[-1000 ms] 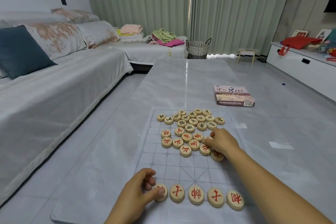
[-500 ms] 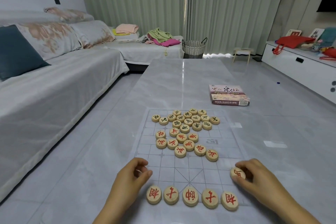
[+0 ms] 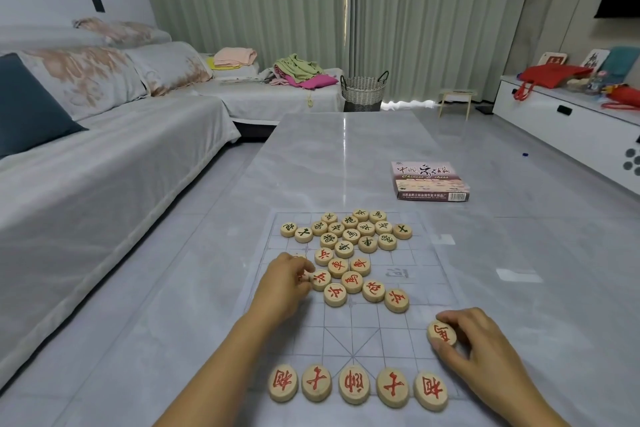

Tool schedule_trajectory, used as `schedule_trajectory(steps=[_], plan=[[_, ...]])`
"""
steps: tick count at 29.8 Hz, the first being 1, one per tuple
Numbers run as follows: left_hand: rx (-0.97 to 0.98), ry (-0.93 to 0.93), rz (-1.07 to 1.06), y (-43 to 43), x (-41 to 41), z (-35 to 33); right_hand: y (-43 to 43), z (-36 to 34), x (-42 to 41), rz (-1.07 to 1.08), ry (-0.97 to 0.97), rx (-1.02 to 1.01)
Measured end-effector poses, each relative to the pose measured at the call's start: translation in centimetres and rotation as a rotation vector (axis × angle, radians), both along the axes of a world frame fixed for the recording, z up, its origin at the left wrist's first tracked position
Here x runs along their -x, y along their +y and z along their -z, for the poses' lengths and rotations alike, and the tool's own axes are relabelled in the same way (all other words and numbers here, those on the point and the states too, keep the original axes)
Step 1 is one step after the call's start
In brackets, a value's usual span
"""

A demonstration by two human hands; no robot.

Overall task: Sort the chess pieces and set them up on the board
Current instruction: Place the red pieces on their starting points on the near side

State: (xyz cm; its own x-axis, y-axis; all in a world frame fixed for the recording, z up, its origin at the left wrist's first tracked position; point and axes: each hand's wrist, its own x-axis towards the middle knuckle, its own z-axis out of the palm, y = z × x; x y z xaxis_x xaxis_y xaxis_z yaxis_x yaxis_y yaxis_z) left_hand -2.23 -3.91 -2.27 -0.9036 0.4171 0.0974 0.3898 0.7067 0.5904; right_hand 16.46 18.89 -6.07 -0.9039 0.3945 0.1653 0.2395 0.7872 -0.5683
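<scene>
Now the right hand (image 3: 485, 340) is pinching a round wooden red-marked piece (image 3: 442, 333), best lowered flat and centred. The left hand (image 3: 287, 282) is reaching, grip unclear.

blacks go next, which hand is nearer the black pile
Left. The left hand is at the red cluster beside the black pile; the right hand holds a red piece by the front row.

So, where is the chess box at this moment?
In the head view, the chess box lies flat on the table, right of centre, just beyond the board's far right corner.
</scene>
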Motion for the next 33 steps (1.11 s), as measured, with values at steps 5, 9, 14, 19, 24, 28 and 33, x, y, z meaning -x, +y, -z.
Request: schedule_trajectory(steps=[5,9,14,19,24,28,33], plan=[[0.038,-0.038,0.114,1.6,-0.7,0.3,-0.2,-0.1,0.0,-0.003,-0.005,-0.004],[0.136,-0.027,0.164,2.9,-0.6,-0.1,-0.2,0.0,-0.1,0.001,-0.023,-0.011],[0.314,0.102,0.217,5.5,-0.8,-0.7,-0.2,-0.1,-0.1,-0.001,-0.016,-0.005],[0.406,0.151,0.197,7.1,-1.0,-0.5,-0.2,-0.2,-0.2,-0.016,-0.007,0.011],[0.455,0.210,0.236,7.0,-1.0,-0.2,-0.3,-0.4,-0.2,-0.036,-0.006,0.002],[0.418,0.207,0.259,7.0,-0.7,-0.3,-0.3,-0.4,-0.3,-0.027,0.007,0.016],[0.041,0.122,0.085,2.9,-0.9,-3.6,-0.1,-0.3,-0.3,0.005,0.019,0.046]])
